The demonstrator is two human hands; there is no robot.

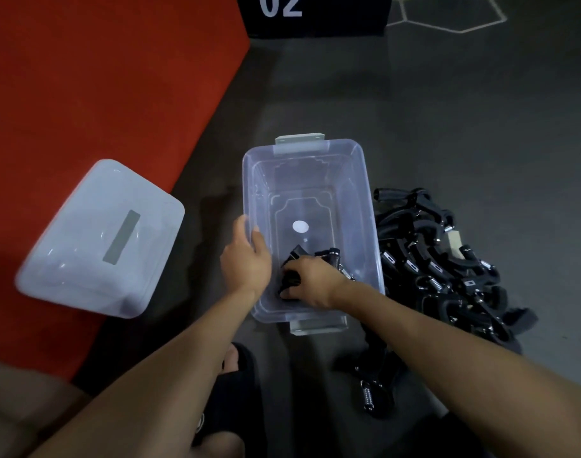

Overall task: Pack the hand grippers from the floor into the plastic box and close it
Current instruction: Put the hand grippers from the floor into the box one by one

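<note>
While left hand (246,259) grips plastic box (365,206) rim, right hand (310,282) clutches hand gripper (294,259) inside

The far half of the open plastic box (310,180) stands free from above, while its near end is taken up by both hands and a few hand grippers (319,259), the pile (441,259) crowds its right wall, and the lid (101,239) lies well apart to the left.
</note>
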